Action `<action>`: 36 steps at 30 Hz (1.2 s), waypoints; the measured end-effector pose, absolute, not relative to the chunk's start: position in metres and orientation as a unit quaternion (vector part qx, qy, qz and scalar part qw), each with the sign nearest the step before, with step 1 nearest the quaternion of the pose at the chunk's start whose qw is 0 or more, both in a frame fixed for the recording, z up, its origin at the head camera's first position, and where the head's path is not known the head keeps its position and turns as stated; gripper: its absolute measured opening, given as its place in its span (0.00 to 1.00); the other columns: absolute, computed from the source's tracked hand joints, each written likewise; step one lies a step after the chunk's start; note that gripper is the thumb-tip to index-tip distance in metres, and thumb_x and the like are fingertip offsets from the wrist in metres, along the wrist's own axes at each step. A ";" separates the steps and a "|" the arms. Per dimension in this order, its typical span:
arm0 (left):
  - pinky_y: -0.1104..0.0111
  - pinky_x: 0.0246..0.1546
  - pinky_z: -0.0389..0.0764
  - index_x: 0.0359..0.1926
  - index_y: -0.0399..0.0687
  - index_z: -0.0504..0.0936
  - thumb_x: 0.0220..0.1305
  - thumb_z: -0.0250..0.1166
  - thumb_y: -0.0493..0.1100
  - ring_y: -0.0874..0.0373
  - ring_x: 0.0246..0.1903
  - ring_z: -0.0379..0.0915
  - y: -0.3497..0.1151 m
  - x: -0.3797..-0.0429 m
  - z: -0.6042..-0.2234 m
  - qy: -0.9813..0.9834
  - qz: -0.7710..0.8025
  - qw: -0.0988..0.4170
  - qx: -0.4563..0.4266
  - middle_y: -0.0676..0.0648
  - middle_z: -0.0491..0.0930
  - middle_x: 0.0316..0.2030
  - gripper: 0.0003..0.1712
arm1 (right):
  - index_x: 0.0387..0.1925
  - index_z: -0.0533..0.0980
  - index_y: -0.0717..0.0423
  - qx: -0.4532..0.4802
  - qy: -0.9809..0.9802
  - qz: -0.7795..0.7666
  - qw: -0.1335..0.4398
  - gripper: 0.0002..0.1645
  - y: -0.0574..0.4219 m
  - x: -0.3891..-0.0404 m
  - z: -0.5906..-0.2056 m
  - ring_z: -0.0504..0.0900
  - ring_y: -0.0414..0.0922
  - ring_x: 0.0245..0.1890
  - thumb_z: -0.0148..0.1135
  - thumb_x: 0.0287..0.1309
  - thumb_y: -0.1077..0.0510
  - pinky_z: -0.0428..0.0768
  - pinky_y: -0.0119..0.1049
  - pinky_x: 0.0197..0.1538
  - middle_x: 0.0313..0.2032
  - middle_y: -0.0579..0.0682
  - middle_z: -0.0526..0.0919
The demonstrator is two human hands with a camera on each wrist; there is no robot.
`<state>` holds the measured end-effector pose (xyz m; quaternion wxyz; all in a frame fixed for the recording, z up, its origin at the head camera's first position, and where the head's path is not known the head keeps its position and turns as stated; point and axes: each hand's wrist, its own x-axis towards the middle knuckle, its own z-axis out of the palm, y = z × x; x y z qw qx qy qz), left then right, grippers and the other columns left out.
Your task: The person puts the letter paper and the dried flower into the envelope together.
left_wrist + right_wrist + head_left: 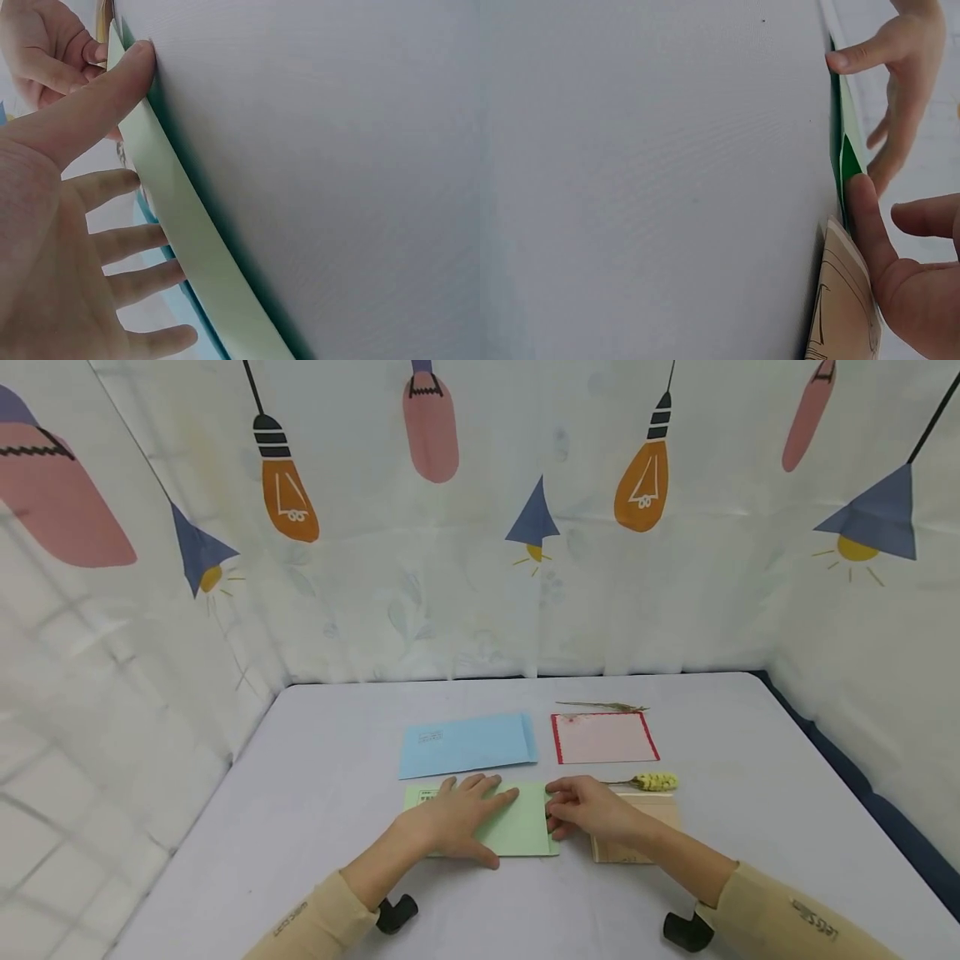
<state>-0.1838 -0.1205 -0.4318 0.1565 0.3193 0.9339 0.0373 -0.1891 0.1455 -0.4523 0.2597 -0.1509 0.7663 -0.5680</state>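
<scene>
A pale green envelope (pixel 525 827) lies on the table in front of the person, with printed text at its upper left. Spread over it is the left hand (pixel 461 818), fingers extended and thumb at the near edge. The right hand (pixel 596 810) has its fingers bent at the envelope's right end. In the right wrist view its thumb (pixel 866 206) touches that end, where the envelope gapes and a darker green inside (pixel 850 159) shows. A tan, line-printed envelope (pixel 663 810) lies partly under the right forearm, with a yellow flower sprig (pixel 654 782) at its top edge.
Farther back lie a light blue envelope (pixel 468 745) and a pink card with red edging (pixel 607 739), a thin dried sprig (pixel 611 705) just behind the card. A white table (pixel 315 793) carries everything, with a lamp-patterned curtain (pixel 465 593) behind it.
</scene>
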 end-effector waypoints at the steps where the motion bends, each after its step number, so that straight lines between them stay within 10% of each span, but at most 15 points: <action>1: 0.39 0.71 0.55 0.81 0.65 0.59 0.55 0.74 0.70 0.46 0.76 0.50 -0.120 -0.184 -0.432 0.934 0.038 0.157 0.319 0.47 0.57 0.78 0.57 | 0.67 0.64 0.78 -0.148 0.763 -0.572 0.263 0.29 0.146 -0.189 -0.453 0.87 0.51 0.36 0.59 0.73 0.63 0.86 0.40 0.47 0.40 0.56 0.85; 36: 0.45 0.72 0.56 0.83 0.67 0.50 0.52 0.76 0.70 0.49 0.77 0.48 -0.128 -0.185 -0.433 0.932 0.055 0.170 0.317 0.45 0.52 0.79 0.64 | 0.58 0.71 0.75 -0.128 0.683 -0.643 0.322 0.21 0.145 -0.204 -0.467 0.87 0.50 0.46 0.63 0.67 0.70 0.84 0.45 0.53 0.42 0.57 0.85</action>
